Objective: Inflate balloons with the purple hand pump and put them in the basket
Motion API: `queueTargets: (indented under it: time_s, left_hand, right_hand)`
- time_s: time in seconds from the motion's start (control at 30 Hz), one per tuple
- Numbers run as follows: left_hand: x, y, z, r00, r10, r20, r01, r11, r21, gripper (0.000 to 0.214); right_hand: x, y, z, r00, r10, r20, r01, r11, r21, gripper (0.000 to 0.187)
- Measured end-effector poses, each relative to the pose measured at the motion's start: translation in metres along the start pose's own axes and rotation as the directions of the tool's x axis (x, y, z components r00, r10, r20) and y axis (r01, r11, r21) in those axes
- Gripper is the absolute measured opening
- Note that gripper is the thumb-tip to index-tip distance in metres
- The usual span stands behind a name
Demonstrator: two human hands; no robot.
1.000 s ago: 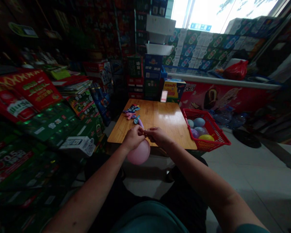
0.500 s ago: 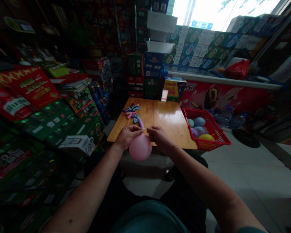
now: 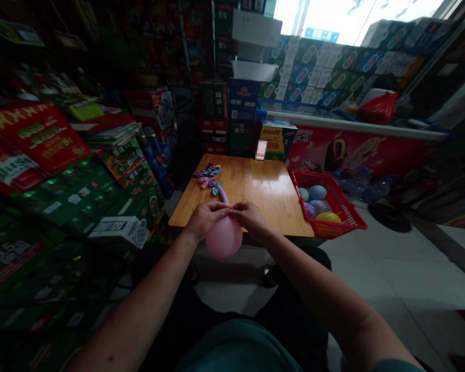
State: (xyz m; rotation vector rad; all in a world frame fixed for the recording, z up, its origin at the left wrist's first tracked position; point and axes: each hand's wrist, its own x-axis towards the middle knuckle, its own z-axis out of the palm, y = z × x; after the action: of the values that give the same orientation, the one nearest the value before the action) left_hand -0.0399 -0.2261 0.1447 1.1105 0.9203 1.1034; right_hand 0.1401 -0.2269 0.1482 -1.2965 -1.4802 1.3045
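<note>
A round, inflated pink balloon [image 3: 223, 238] hangs just off the near edge of the wooden table [image 3: 267, 191]. My left hand [image 3: 206, 218] pinches its neck from the left. My right hand [image 3: 250, 216] is closed at the same neck, its fingertips meeting those of the left; the neck itself is hidden between them. Right behind my fingers lies a purple tube-shaped thing [image 3: 223, 196], perhaps a balloon pump. Several limp balloons [image 3: 206, 182] in blue, pink and teal are heaped at the table's left side.
A red basket [image 3: 346, 227] with several inflated balloons [image 3: 318, 192] stands right of the table. Stacked drink cartons [image 3: 77, 186] crowd the left. Boxes [image 3: 243, 101] and a chest freezer [image 3: 344, 150] stand behind.
My right hand has moved left, closing the small gap, so its fingertips now meet my left hand's at the balloon's neck. The whole view has shifted slightly.
</note>
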Motion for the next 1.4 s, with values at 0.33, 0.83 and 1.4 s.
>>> queueTargets:
  time_s: [0.33, 0.83, 1.4]
  left_hand:
    - [0.001, -0.005, -0.003, 0.998, -0.048, 0.051, 0.045, 0.997, 0.061, 0.034]
    - [-0.001, -0.004, 0.007, 0.993, 0.033, 0.116, -0.046, 0.993, 0.112, 0.03]
    - [0.014, -0.003, 0.028, 0.986, 0.08, 0.147, -0.141, 0.873, 0.467, 0.013]
  right_hand:
    - [-0.001, 0.01, -0.001, 0.981, 0.158, 0.114, -0.188, 0.925, 0.33, 0.025]
    - [0.004, 0.006, -0.022, 0.834, 0.327, 0.444, -0.537, 0.665, 0.52, 0.016]
    - [-0.002, 0.017, -0.015, 0.998, 0.058, 0.003, -0.057, 0.963, 0.264, 0.021]
